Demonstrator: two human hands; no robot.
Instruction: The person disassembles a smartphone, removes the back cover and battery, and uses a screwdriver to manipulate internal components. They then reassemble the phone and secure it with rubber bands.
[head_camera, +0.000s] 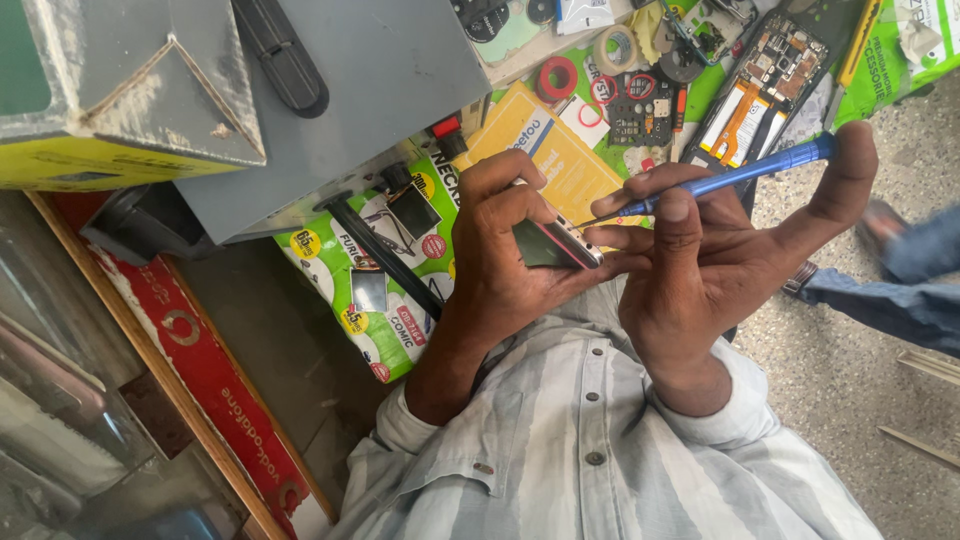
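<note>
Phone (556, 243) sits at picture centre, clasped in the left hand (510, 250). Right hand (700, 250), at 3 o'clock of it, is closed around a blue screwdriver (735, 177), tip touching the phone's edge. Opened phone (765, 85) lies on the surface (560, 150) at 1 o'clock.

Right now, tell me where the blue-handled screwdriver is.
In the head view, the blue-handled screwdriver sits right of centre in the right hand, its tip at the small phone held by the left hand.
</note>
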